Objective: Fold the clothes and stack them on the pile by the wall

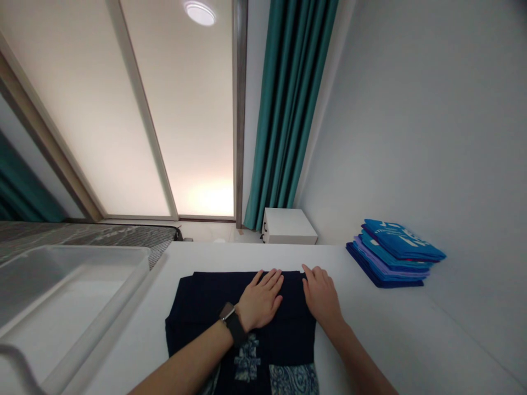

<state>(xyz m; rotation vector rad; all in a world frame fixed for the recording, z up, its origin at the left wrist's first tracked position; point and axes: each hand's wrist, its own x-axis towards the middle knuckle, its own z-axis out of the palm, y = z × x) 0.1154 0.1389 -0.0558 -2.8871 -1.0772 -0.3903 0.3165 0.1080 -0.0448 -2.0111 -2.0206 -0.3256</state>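
The white table [135, 329] carries the work, with a pale open bin [142, 263] at its left; the part of the bin in view shows no cloth inside. In the middle, at the near side, lies the dark navy garment [197, 299], spread wide and fairly flat, its far edge drawn almost straight. Its near end runs out of view, so how that part lies cannot be told. A patterned panel [294, 378] shows at the near right, and a smaller patterned patch [247, 359] sits closer to the middle. To the far right, well apart from the garment, stands a stack of folded cloth [395, 252] in blues and purple, which looks finished. By comparison, the navy piece seems only partly worked: laid out and perhaps folded once, but much broader than the stacked pieces. The hands are apart but near each other. The left hand [261, 302] lies open, palm down, on the cloth; the right hand [321, 293] touches the far right corner, and whether it pinches the fabric cannot be told.
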